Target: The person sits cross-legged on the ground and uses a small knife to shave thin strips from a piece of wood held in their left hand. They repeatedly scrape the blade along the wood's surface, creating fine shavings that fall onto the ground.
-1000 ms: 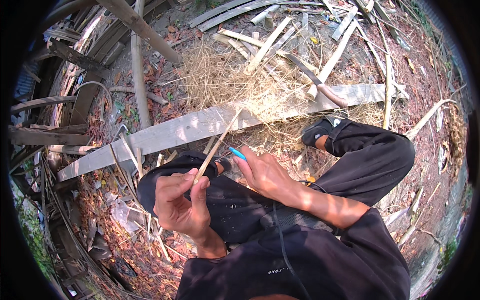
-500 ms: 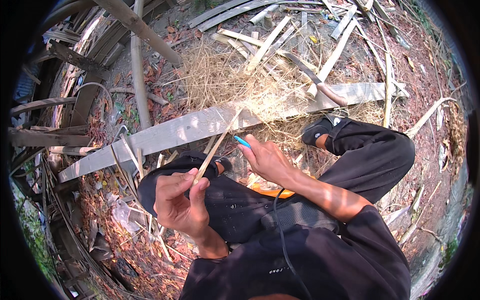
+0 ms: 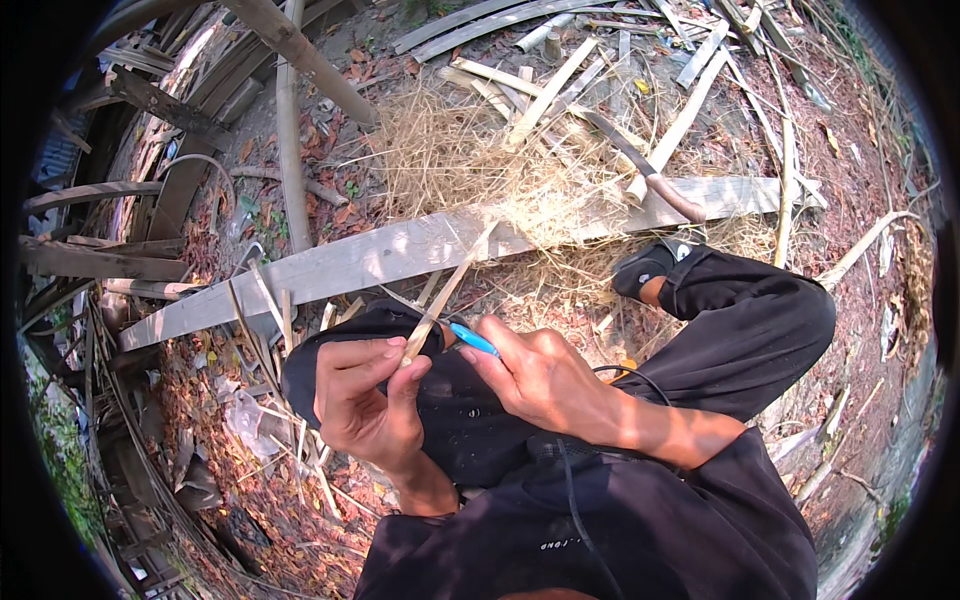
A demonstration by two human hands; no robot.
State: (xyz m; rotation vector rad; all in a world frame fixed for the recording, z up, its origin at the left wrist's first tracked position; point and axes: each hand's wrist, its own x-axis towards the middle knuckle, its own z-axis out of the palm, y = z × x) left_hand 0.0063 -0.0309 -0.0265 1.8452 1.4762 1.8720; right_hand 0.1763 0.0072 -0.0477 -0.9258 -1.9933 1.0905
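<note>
Between the thumb and fingers of my left hand (image 3: 370,405) is the near end of a thin, pale wooden strip (image 3: 462,268), probably bamboo. The strip slants up and away, its far end over the grey plank. My right hand (image 3: 545,380) is closed round a small knife with a blue handle (image 3: 473,339). Its thin blade points left and crosses the strip just beyond my left fingertips; whether the edge bites into the wood I cannot tell. Both hands are above my lap, close together.
A long grey plank (image 3: 330,268) lies across in front of my legs, shavings (image 3: 450,150) heaped behind and over it. A large curved blade with a wooden handle (image 3: 672,198) rests at the plank's right part. Split strips (image 3: 555,90) lie beyond; poles and timber (image 3: 290,150) stand left.
My right hand has come left and down with the knife, bringing the blade from beside the strip to across it. My left hand keeps its hold, almost unmoved. The view has shifted slightly.
</note>
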